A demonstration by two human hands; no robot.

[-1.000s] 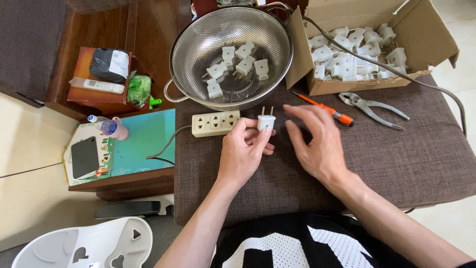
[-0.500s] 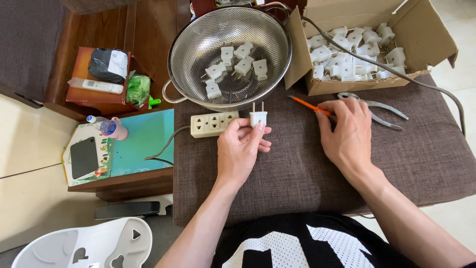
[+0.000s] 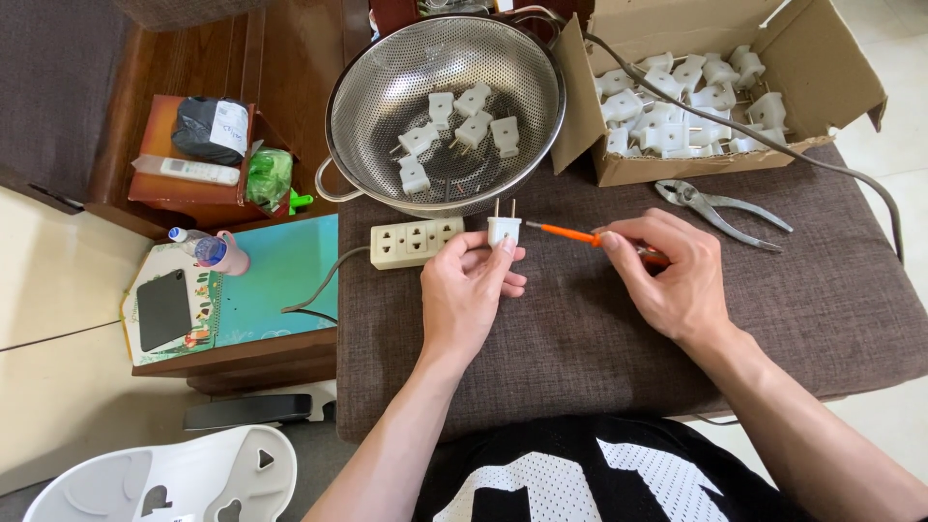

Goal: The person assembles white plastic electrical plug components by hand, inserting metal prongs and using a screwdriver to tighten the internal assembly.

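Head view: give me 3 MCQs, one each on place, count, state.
1. Where do the pliers lie?
A. in the colander
B. on the brown cushion, by the cardboard box
C. on the teal board

2. How many white plugs lie in the colander?
A. two
B. five
C. nine

3. What does the right hand hold?
A. an orange screwdriver
B. the power strip
C. nothing

Answers: 1 B, they rest on the cushion below the box. 2 B, five show in the bowl. 3 A, the screwdriver points at the plug in the left hand.
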